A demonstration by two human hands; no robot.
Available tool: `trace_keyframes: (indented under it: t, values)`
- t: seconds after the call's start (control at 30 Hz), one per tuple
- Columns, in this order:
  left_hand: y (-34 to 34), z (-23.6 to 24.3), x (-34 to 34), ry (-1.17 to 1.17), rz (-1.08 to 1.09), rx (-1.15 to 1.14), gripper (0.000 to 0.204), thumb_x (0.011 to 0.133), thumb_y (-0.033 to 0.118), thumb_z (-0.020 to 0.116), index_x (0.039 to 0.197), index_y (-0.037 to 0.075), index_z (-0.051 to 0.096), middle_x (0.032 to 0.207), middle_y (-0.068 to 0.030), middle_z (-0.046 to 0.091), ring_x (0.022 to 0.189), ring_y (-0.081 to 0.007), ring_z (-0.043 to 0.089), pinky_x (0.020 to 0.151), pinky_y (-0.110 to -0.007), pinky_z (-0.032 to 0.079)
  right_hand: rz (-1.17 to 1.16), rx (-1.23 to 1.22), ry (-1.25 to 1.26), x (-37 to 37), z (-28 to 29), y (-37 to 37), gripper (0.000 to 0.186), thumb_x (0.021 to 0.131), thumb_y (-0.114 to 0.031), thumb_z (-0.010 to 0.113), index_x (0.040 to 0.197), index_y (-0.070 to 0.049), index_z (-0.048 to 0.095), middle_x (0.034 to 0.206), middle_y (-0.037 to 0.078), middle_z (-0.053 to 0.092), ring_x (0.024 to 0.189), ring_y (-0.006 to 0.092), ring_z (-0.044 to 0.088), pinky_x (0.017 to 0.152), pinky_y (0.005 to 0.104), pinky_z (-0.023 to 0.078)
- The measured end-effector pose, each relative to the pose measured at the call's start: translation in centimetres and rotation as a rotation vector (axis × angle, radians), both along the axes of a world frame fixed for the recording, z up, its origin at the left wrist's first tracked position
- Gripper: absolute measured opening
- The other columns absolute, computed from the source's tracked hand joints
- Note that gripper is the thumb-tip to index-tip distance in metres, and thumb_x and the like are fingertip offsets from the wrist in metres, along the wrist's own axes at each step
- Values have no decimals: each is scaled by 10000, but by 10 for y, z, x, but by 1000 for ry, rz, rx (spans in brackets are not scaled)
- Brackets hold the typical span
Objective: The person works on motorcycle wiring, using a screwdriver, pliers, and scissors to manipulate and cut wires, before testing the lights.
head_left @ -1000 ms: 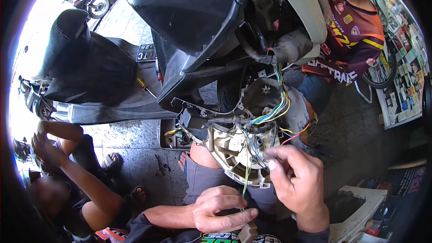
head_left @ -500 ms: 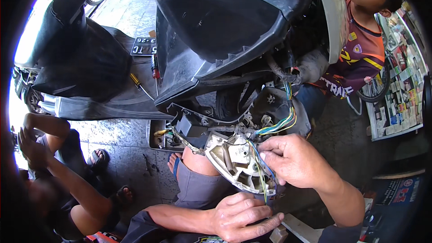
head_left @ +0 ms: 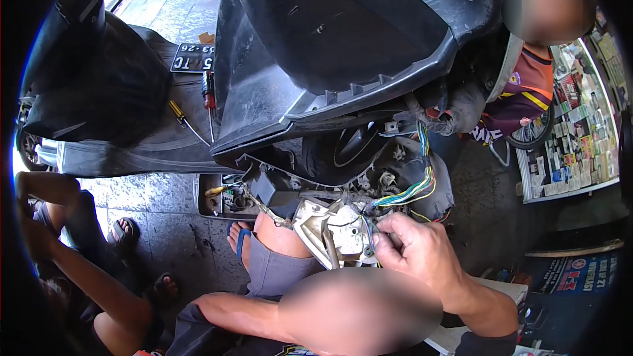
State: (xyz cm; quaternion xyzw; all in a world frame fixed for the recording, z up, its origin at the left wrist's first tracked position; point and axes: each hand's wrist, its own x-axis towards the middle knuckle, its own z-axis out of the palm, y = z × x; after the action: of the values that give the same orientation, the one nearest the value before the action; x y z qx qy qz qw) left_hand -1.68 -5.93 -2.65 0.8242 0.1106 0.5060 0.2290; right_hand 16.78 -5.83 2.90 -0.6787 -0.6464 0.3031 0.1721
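Observation:
A dirty white plastic housing, like the back of a scooter lamp, lies above my lap. Beside its right edge, my right hand has thumb and index finger closed in a pinch at a thin blue wire. My left hand is nearest the housing's lower end, but a blurred patch covers its fingers and whatever they touch. From the scooter's front, a bundle of green, yellow and blue wires curves down toward the housing. A grey-black plastic cover rests behind these wires.
A black scooter body fills the upper middle. Two screwdrivers and a number plate lie on its footboard. At the left, a person's arm shows; another person is at the upper right, near a display case.
The view has shifted, so the scooter sits lower and further right in the picture. My right hand stays by the housing's edge. The left hand's fingers, clear before, are now blurred.

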Motion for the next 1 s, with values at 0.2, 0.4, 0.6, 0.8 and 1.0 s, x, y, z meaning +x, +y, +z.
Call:
trace_keyframes:
  t: [0.2,0.4,0.6,0.8,1.0]
  values:
    - [30,-5,-3,398,180,-198,588,744,386,841,1232,85,709,1285,-134,669,1098,-317,639,941,-481,440,8,107,33,2,-5,-5,150,911,-45,683,1046,17,660,926,229,700,823,406,712,703,450,568]
    - [34,-9,-8,443,144,-211,589,834,527,768,1218,83,717,1214,-96,671,1078,-282,620,953,-455,421,-118,55,178,4,-7,-7,115,954,6,648,1062,39,667,941,207,698,827,343,719,726,398,562]
    - [41,-16,-7,307,94,-387,476,864,440,784,1136,55,715,1089,-99,700,986,-284,659,852,-415,481,-279,-152,377,0,-3,-3,101,996,-31,632,1066,32,668,910,129,708,789,137,674,701,310,543]
    - [47,-24,3,115,146,-1052,275,884,219,800,1007,4,682,864,-128,677,805,-325,662,715,-435,519,-334,-235,535,-5,-1,-6,101,1001,-32,605,1067,29,650,878,63,679,791,62,620,681,259,509]
    - [56,-39,6,67,73,-694,306,874,126,809,1131,3,696,885,-122,691,745,-261,662,690,-373,523,-248,-74,376,-11,-2,-10,63,985,-27,599,1005,26,626,732,31,628,628,53,562,562,254,450]
